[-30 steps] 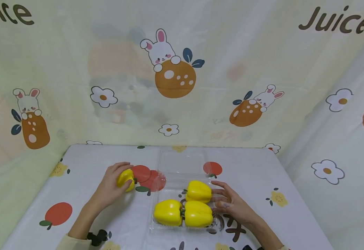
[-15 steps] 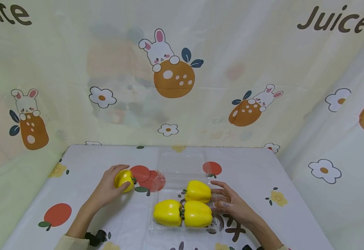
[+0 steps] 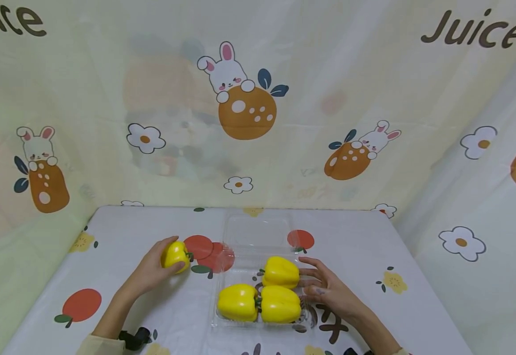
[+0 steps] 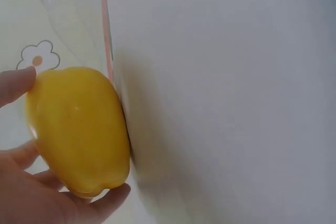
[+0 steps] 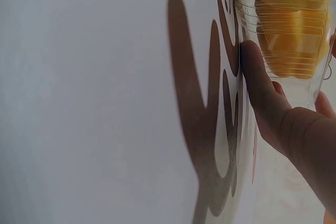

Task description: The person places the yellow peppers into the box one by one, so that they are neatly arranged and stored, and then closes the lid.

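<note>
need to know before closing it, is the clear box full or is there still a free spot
Not full. The clear box holds three yellow peppers; its back left spot is free. The fourth pepper is outside, gripped by the left hand.

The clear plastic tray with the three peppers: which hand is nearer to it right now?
Right. The right hand rests straight-fingered against the right wall of the clear tray. The left hand is apart, to the tray's left, gripping a fourth yellow pepper on the table.

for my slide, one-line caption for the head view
Left hand grips a yellow pepper; right hand touches the clear tray holding three.
</note>
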A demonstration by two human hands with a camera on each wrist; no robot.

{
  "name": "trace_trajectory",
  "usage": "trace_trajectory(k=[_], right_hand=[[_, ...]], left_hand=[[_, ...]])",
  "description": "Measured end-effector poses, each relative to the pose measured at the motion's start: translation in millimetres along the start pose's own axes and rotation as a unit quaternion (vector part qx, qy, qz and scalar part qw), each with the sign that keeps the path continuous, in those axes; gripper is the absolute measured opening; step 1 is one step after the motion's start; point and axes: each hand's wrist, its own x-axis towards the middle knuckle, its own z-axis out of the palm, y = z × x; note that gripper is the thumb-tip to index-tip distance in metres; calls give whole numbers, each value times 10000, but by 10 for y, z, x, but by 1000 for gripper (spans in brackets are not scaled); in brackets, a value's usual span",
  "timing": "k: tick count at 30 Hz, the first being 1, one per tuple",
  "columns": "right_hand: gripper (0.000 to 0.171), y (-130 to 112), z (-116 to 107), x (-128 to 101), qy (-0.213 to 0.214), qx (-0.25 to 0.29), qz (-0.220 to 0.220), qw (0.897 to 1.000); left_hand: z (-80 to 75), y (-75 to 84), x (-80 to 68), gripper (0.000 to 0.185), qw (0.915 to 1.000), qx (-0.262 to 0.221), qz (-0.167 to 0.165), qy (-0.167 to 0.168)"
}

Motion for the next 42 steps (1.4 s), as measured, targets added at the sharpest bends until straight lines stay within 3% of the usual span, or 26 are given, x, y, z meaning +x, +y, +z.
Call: trace_trajectory(k=[5, 12, 24, 42], right_hand=[[79, 7, -1, 4, -6, -10, -32, 10000], [78, -2, -1, 2, -41, 8, -44, 10000], [77, 1, -5, -1, -30, 7, -53, 10000], [77, 14, -6, 6, -36, 28, -42, 10000]], left_hand=[[-9, -9, -9, 76, 9998, -54, -182, -76], [-23, -25, -26, 75, 9997, -134, -184, -118], [-38, -64, -24, 81, 9961, -502, -658, -304], [-56, -72, -2, 81, 9951, -766, -587, -227]])
